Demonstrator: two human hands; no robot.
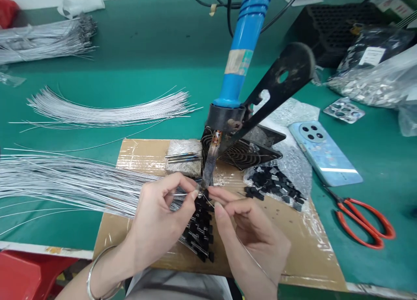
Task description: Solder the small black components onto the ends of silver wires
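Under the tip of a blue-handled soldering iron, held in a black metal stand, my two hands are close together. My left hand pinches the end of a thin white wire between thumb and index finger. My right hand is closed on a thin solder wire, which runs across the palm and up toward the iron's tip. Below the fingertips lie wires with small black pieces at their ends. The exact contact at the tip is too small to make out.
Wire bundles lie at the left. Loose black pieces sit on bubble wrap right of the cardboard. Further right are a blue phone, red-handled scissors, bagged parts and a black crate.
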